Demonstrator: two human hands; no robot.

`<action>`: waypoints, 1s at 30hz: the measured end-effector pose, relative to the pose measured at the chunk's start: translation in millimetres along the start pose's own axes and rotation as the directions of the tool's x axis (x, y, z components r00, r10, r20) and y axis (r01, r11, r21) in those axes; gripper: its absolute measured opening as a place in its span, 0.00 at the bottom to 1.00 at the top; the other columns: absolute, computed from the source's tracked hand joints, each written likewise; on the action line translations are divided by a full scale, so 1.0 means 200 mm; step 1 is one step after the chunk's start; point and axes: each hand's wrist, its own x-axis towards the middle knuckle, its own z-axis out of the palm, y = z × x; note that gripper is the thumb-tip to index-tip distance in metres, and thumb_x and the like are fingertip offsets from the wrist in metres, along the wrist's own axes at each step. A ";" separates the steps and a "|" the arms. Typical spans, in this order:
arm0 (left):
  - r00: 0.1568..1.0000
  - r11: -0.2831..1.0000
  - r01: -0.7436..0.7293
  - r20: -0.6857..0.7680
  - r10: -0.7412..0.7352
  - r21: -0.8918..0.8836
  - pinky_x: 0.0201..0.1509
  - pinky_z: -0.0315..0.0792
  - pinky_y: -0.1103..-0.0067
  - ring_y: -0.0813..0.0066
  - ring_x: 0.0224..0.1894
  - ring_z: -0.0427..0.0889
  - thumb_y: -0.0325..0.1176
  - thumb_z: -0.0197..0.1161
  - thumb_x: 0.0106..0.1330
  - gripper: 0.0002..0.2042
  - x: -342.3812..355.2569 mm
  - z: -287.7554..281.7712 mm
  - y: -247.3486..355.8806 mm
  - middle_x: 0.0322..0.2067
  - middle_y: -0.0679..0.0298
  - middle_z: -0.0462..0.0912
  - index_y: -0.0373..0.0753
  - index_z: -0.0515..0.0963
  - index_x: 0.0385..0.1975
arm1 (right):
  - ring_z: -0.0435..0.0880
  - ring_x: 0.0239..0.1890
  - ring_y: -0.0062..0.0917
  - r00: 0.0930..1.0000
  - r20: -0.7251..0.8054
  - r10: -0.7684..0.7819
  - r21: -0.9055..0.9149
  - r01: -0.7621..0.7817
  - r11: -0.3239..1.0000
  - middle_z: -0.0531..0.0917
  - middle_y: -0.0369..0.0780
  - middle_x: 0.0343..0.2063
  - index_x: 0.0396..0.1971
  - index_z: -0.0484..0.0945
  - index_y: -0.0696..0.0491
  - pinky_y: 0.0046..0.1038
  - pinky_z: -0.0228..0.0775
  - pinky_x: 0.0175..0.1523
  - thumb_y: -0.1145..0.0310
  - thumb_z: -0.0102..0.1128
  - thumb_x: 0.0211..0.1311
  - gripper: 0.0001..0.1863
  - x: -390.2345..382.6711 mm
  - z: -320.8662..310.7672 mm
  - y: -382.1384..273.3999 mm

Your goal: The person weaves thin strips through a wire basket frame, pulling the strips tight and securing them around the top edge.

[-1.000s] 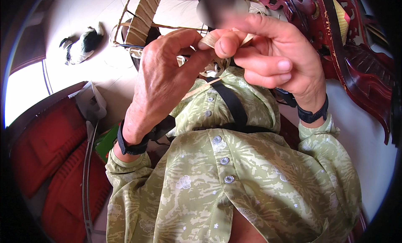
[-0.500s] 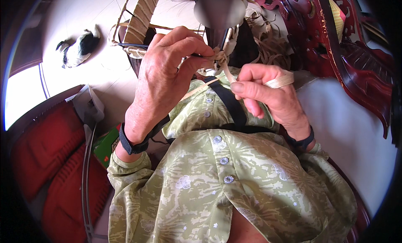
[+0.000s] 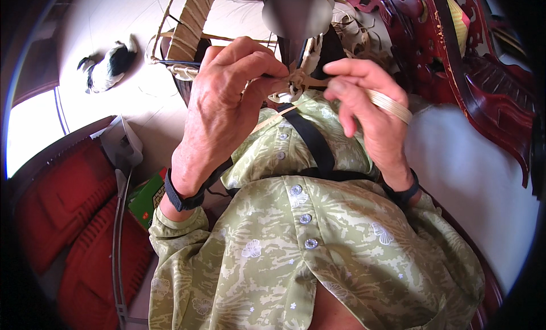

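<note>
1. My left hand [image 3: 219,99] is pinching narrow, thumb and fingertips drawn together at the left side of a wrapped joint [image 3: 296,82]; the exact bit caught between the tips is being hidden by my own fingers.
2. My right hand [image 3: 375,122] is sitting half-spread to the right of the joint, forefinger reaching out above the thumb; a pale strip [image 3: 392,106] is looping round this hand; I cannot tell whether thumb and finger are gripping it firmly.
3. The strip is also running between the joint and my right fingertips, across the short gap; the joint is standing between my two hands, above the shirt.
4. A thin pale length [image 3: 274,120] is slanting over the green patterned shirt [image 3: 250,273], below the joint; a black strap [image 3: 311,139] is crossing the shirt nearby.
5. Beyond my left hand, a wrapped frame [image 3: 196,14] is rising toward the upper edge; loose strips [image 3: 367,34] are lying heaped on the far side of my right hand.
6. Surroundings: dark-red carved furniture [image 3: 497,116] is standing at right; red seating [image 3: 62,188] and a green box [image 3: 147,198] are showing at left; a black-and-white animal [image 3: 111,67] is lying on the pale floor [image 3: 151,37].
</note>
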 end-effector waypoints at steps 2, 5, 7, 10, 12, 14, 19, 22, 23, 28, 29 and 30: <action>1.000 1.000 -0.012 -0.007 0.012 0.011 0.48 0.72 0.73 0.64 0.40 0.80 0.21 0.67 0.58 0.06 0.00 0.00 0.00 0.36 0.63 0.83 0.37 0.83 0.35 | 0.71 0.18 0.09 0.999 0.037 0.010 -0.037 -0.008 0.999 0.85 0.36 0.30 0.50 0.81 0.59 0.13 0.61 0.23 0.72 0.66 0.67 0.14 0.01 0.03 0.00; 0.999 0.999 -0.036 -0.023 0.036 0.003 0.48 0.71 0.72 0.64 0.40 0.80 0.22 0.68 0.58 0.06 0.01 0.01 0.00 0.36 0.64 0.83 0.38 0.82 0.34 | 0.73 0.23 0.10 0.995 0.011 -0.104 -0.087 0.105 0.991 0.84 0.34 0.29 0.46 0.82 0.59 0.13 0.64 0.26 0.75 0.69 0.63 0.13 0.02 0.08 0.07; 0.998 0.999 -0.044 -0.047 0.042 -0.025 0.48 0.69 0.72 0.63 0.39 0.80 0.25 0.68 0.58 0.05 0.01 0.02 -0.01 0.34 0.66 0.83 0.39 0.83 0.33 | 0.76 0.26 0.12 0.952 -0.050 -0.303 -0.143 0.293 0.945 0.83 0.33 0.27 0.43 0.82 0.58 0.15 0.68 0.30 0.78 0.71 0.60 0.12 0.05 0.11 0.22; 0.998 0.999 -0.041 -0.054 0.040 -0.035 0.47 0.70 0.71 0.62 0.39 0.79 0.25 0.68 0.58 0.05 0.00 0.02 -0.02 0.34 0.65 0.82 0.39 0.82 0.34 | 0.77 0.25 0.14 0.881 -0.025 -0.473 -0.457 0.411 0.789 0.83 0.35 0.29 0.39 0.82 0.58 0.17 0.69 0.31 0.80 0.72 0.57 0.11 0.05 0.17 0.11; 0.999 0.999 -0.032 -0.037 0.031 -0.014 0.47 0.72 0.73 0.63 0.40 0.80 0.22 0.67 0.58 0.06 0.00 0.02 -0.02 0.36 0.63 0.83 0.38 0.82 0.34 | 0.77 0.25 0.15 0.828 -0.025 -0.561 -0.478 0.483 0.734 0.83 0.36 0.29 0.37 0.82 0.57 0.18 0.69 0.30 0.81 0.73 0.55 0.10 0.05 0.17 0.13; 0.999 1.000 -0.026 -0.025 0.026 -0.004 0.47 0.73 0.73 0.64 0.41 0.81 0.21 0.67 0.58 0.07 0.00 0.01 -0.02 0.37 0.62 0.83 0.37 0.82 0.35 | 0.76 0.24 0.16 0.798 0.026 -0.603 -0.500 0.533 0.683 0.83 0.36 0.28 0.35 0.82 0.57 0.19 0.68 0.29 0.82 0.73 0.54 0.10 0.05 0.15 0.12; 0.998 0.999 -0.035 -0.052 0.033 -0.040 0.47 0.74 0.73 0.64 0.41 0.81 0.19 0.67 0.57 0.07 0.00 0.02 -0.03 0.36 0.61 0.83 0.37 0.83 0.34 | 0.75 0.23 0.15 0.745 0.119 -0.656 -0.537 0.604 0.588 0.82 0.35 0.27 0.33 0.80 0.57 0.19 0.67 0.28 0.78 0.74 0.55 0.09 0.05 0.14 0.09; 0.995 0.998 -0.044 -0.093 0.040 -0.043 0.44 0.72 0.72 0.62 0.37 0.78 0.23 0.69 0.56 0.06 0.00 0.03 -0.03 0.34 0.65 0.82 0.39 0.84 0.33 | 0.75 0.24 0.14 0.819 0.073 -0.570 -0.483 0.529 0.698 0.81 0.34 0.25 0.32 0.80 0.58 0.19 0.67 0.29 0.75 0.73 0.57 0.09 0.03 0.11 0.15; 0.995 0.998 -0.042 -0.098 0.037 -0.049 0.44 0.72 0.72 0.62 0.37 0.78 0.23 0.69 0.56 0.06 0.00 0.03 -0.03 0.34 0.65 0.82 0.39 0.84 0.33 | 0.75 0.24 0.13 0.848 0.068 -0.525 -0.472 0.491 0.732 0.81 0.34 0.24 0.32 0.80 0.58 0.18 0.67 0.29 0.74 0.73 0.59 0.08 0.02 0.11 0.14; 0.994 0.999 -0.029 -0.105 0.024 -0.042 0.44 0.72 0.72 0.62 0.38 0.79 0.23 0.69 0.56 0.06 0.00 0.04 -0.02 0.34 0.66 0.82 0.39 0.84 0.32 | 0.74 0.22 0.10 0.912 0.028 -0.408 -0.524 0.361 0.771 0.82 0.33 0.24 0.34 0.79 0.58 0.16 0.66 0.28 0.74 0.68 0.65 0.05 0.02 0.14 0.06; 0.994 0.999 -0.029 -0.104 0.024 -0.042 0.44 0.72 0.72 0.62 0.38 0.79 0.23 0.69 0.56 0.06 0.00 0.04 -0.02 0.34 0.66 0.83 0.39 0.84 0.32 | 0.73 0.21 0.10 0.919 0.019 -0.395 -0.524 0.345 0.779 0.82 0.33 0.24 0.35 0.79 0.58 0.16 0.65 0.27 0.74 0.67 0.66 0.05 0.02 0.15 0.06; 0.994 0.999 -0.029 -0.103 0.024 -0.042 0.44 0.72 0.73 0.62 0.38 0.79 0.23 0.69 0.57 0.06 0.00 0.04 -0.02 0.34 0.66 0.83 0.39 0.84 0.33 | 0.73 0.20 0.10 0.924 0.009 -0.381 -0.523 0.329 0.786 0.82 0.33 0.25 0.35 0.79 0.58 0.16 0.64 0.26 0.74 0.65 0.68 0.04 0.02 0.16 0.05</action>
